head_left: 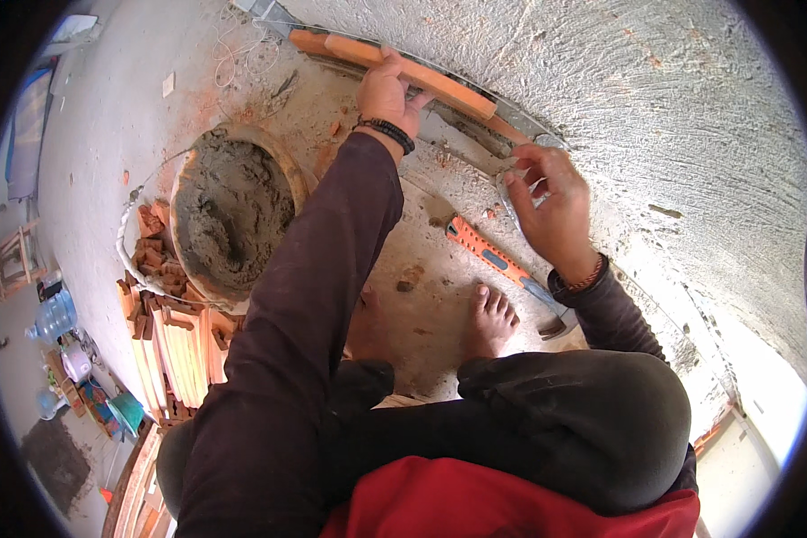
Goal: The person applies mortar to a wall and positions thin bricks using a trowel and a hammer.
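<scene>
My left hand point(393, 97) grips a long, flat orange clay tile strip point(448, 92) at the foot of the rough wall, thumb and fingers on either side. Another orange strip point(308, 42) meets its far left end. By the near right end of the row, my right hand point(551, 202) has its fingers curled together. Something thin and greyish shows under those fingers, too unclear to name. A taut line point(350, 34) runs along the wall just behind the strips. Between my right hand and my bare foot lies a hammer point(493, 255) with an orange handle.
A bucket of wet grey mortar point(233, 211) with a rope handle stands to my left. Broken red tile pieces point(155, 251) and stacked tile strips point(184, 345) lie beside it. The plastered wall point(655, 108) rises at the right. Water bottles point(56, 316) and other goods stand far left.
</scene>
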Motion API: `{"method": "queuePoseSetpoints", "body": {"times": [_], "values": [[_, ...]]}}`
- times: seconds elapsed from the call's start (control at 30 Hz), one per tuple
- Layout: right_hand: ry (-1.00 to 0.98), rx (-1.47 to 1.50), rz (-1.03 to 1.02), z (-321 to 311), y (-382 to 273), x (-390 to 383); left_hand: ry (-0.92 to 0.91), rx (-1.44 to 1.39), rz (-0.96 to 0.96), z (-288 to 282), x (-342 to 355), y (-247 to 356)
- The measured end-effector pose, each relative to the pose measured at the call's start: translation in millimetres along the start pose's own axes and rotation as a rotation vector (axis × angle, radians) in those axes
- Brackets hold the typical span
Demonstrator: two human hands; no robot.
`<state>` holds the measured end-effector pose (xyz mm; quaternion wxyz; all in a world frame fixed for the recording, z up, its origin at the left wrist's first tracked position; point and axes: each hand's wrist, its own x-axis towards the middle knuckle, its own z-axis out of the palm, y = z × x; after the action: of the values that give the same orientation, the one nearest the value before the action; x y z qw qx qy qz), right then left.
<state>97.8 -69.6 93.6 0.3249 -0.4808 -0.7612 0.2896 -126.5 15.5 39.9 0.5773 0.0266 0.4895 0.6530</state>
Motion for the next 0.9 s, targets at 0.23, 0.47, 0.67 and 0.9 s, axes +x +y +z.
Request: {"method": "queuePoseSetpoints", "body": {"times": [0.23,0.47,0.67,0.9], "values": [[-0.019,-0.313,-0.255,-16.2,-13.4,58.6,-0.042,0.017,0.045,-10.9,19.5,-6.6],[-0.198,-0.654,-0.298,22.6,-3.8,103.4,-0.088,0.043,0.068,-0.6,6.1,-2.6],[-0.228,-0.759,-0.272,36.3,-5.5,114.2,-0.072,0.115,0.095,4.7,0.3,4.4],[-0.226,-0.758,-0.255,36.7,-10.2,114.9,-0.027,0.218,0.116,1.1,9.9,3.8]]}}
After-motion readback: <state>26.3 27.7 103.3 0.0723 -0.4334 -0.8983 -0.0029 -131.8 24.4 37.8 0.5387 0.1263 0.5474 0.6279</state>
